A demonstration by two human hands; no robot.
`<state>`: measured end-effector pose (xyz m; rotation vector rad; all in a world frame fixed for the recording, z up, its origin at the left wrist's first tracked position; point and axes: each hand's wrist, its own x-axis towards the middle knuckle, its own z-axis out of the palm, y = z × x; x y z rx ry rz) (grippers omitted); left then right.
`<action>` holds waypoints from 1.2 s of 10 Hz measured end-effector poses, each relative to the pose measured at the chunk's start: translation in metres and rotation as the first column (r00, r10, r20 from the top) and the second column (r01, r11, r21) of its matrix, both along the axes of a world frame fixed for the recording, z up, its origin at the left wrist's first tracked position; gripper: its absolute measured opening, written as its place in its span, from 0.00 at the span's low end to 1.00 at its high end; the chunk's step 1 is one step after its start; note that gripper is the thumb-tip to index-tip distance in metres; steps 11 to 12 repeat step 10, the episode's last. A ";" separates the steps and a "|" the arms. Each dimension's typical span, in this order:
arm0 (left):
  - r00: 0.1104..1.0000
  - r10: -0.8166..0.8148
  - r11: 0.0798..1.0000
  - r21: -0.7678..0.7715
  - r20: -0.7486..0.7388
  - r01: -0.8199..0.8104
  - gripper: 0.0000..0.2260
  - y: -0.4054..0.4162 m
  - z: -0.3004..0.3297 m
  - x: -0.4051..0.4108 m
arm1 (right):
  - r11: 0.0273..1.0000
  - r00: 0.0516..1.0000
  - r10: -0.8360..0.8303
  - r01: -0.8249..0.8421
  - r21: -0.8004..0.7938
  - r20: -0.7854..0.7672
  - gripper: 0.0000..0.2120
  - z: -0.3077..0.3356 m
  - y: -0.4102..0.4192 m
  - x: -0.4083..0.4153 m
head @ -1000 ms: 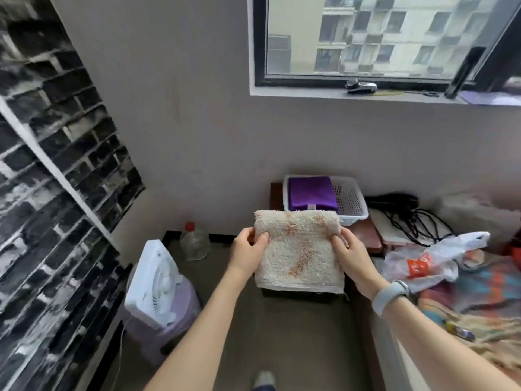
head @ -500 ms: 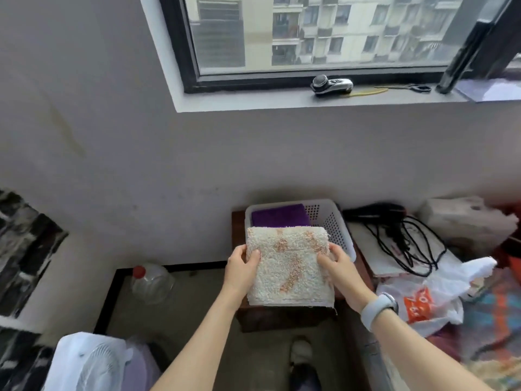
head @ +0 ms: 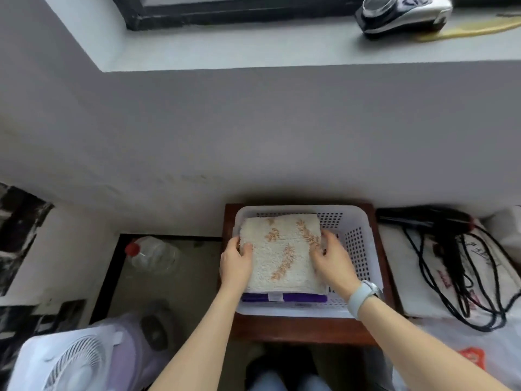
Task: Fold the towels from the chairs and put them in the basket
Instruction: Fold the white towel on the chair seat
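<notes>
The folded cream towel (head: 282, 253), held in front of the basket (head: 359, 249) a moment ago, now lies inside it on the purple towel (head: 284, 297), with the left hand (head: 236, 263) and right hand (head: 332, 262) gripping its side edges, so only letting go remains.

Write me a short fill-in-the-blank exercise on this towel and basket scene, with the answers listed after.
1. The cream towel lies on top of a folded ____ towel in the white basket.
2. The left hand and right hand hold the cream towel by its two ____.
3. The watch is on the ____ wrist.
4. The bottle on the floor has a ____ cap.

Answers: purple; sides; right; red
</notes>
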<state>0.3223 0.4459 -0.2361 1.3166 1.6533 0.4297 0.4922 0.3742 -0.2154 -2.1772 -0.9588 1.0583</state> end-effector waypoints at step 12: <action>0.516 -0.631 0.619 0.024 -0.580 0.785 0.24 0.025 0.025 0.014 | 0.751 0.647 0.659 -0.589 -0.298 0.384 0.23 0.009 0.033 -0.001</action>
